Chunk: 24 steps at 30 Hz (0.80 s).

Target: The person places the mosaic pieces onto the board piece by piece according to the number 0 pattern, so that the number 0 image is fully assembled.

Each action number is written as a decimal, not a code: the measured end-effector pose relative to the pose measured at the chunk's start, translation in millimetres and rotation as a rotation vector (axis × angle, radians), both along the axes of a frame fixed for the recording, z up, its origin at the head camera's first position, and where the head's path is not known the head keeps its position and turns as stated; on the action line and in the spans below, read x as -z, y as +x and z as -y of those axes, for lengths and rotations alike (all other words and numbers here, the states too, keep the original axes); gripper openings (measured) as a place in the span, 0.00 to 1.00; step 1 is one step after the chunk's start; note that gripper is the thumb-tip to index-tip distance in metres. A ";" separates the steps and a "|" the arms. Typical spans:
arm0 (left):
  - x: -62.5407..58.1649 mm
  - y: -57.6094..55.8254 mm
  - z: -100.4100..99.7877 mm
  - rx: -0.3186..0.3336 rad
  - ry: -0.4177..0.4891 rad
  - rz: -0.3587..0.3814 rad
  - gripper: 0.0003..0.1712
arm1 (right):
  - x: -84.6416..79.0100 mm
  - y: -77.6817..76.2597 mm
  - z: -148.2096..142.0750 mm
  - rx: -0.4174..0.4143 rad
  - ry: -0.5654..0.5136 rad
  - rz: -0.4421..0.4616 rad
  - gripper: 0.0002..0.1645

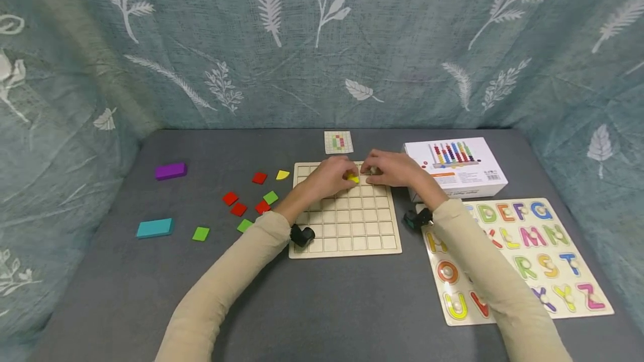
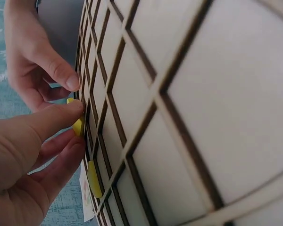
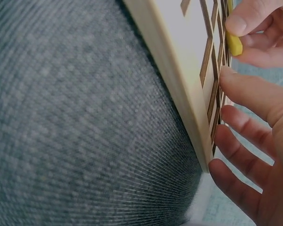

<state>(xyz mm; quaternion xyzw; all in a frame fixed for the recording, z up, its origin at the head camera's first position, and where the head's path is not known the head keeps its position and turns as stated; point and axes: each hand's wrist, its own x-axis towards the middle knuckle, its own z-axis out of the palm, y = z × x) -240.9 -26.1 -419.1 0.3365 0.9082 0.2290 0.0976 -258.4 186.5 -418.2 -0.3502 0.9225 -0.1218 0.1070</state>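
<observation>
Sleeves [image 1: 216, 289] at lower frame reach the board [image 1: 352, 228], where the left hand [image 1: 328, 177] pinches a tile [image 2: 79, 127], best seated flat, right hand [image 1: 392, 168] fingers apart.

The surface [image 1: 322, 312] is being covered by matt cloth, its coarse weave being shown close up. The board [image 1: 344, 230] is being seen as smooth, matt wood. Wrinkled, matt cloth is being hung as a curtain [image 1: 201, 15]; matt cloth is being worn as sleeves [image 1: 213, 306]. The box [image 1: 475, 152] is being shown in smooth, printed card, the yellow tile [image 3: 235, 45] in a smooth finish.
</observation>
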 end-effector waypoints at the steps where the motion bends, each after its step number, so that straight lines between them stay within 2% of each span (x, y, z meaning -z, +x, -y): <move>1: 0.0 -0.5 -0.5 0.002 -0.004 0.001 0.11 | -0.5 0.3 -0.3 0.000 0.000 0.002 0.15; 12: -3.5 2.3 6.1 0.008 -0.016 0.008 0.06 | 1.4 -0.3 1.2 -0.003 0.005 0.002 0.16; 16: -6.8 10.9 16.6 0.022 -0.047 -0.024 0.09 | 1.2 -0.3 3.1 -0.008 0.014 0.003 0.16; 20: -6.8 27.2 42.7 -0.018 -0.013 -0.056 0.12 | 1.1 -1.2 2.9 -0.009 0.026 -0.006 0.16; 24: -5.1 38.3 90.1 -0.119 0.048 -0.052 0.15 | 1.1 0.9 1.3 0.001 0.031 0.008 0.16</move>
